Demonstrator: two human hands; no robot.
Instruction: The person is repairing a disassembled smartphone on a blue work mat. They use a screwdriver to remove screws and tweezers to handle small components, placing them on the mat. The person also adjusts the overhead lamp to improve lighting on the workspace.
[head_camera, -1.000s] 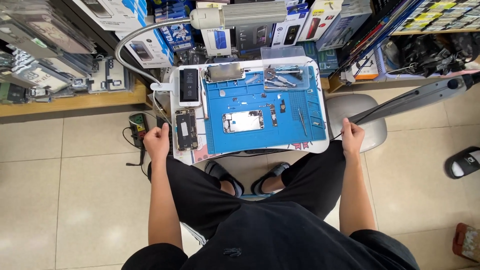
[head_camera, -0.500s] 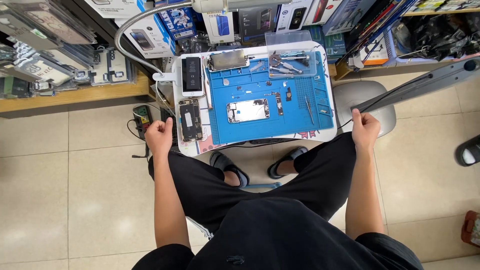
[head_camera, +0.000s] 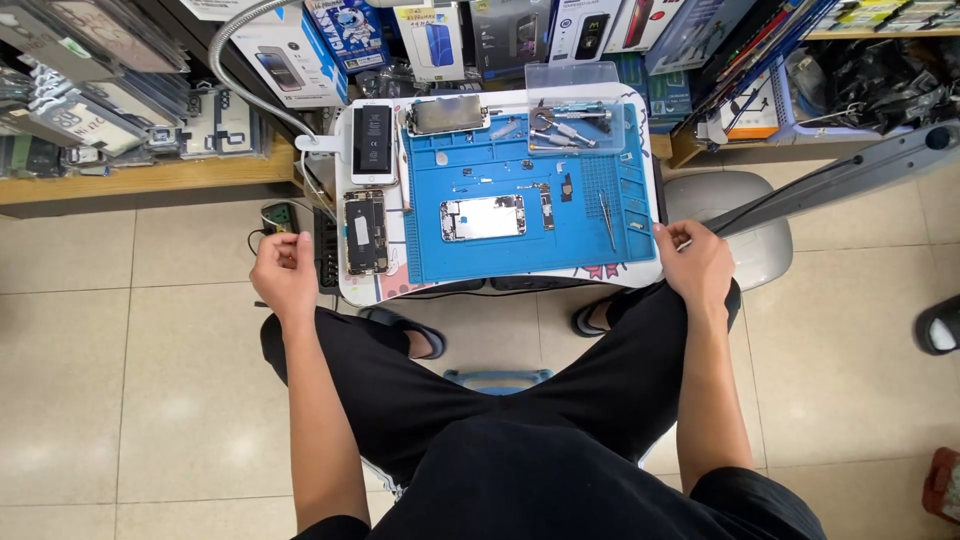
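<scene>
A small white table (head_camera: 346, 290) stands in front of my knees with a blue work mat (head_camera: 520, 255) on it. An opened phone body (head_camera: 483, 217) lies in the mat's middle. A second opened phone (head_camera: 365, 232) and a white phone (head_camera: 373, 140) lie on the table's left strip. My left hand (head_camera: 285, 272) hovers just left of the table's front left corner, fingers curled, with nothing in it. My right hand (head_camera: 695, 265) is at the table's front right corner, thumb against its edge.
A clear tray of tools (head_camera: 578, 110) and tweezers (head_camera: 607, 220) sit on the mat's right side. A grey stool (head_camera: 765, 235) and a grey arm (head_camera: 850, 175) are to the right. Shelves of boxes (head_camera: 300, 60) stand behind; a power strip (head_camera: 280, 215) lies on the floor.
My left hand has come off the table's left corner and moved a little left. My right hand stays at the right corner. The table now sits closer in view.
</scene>
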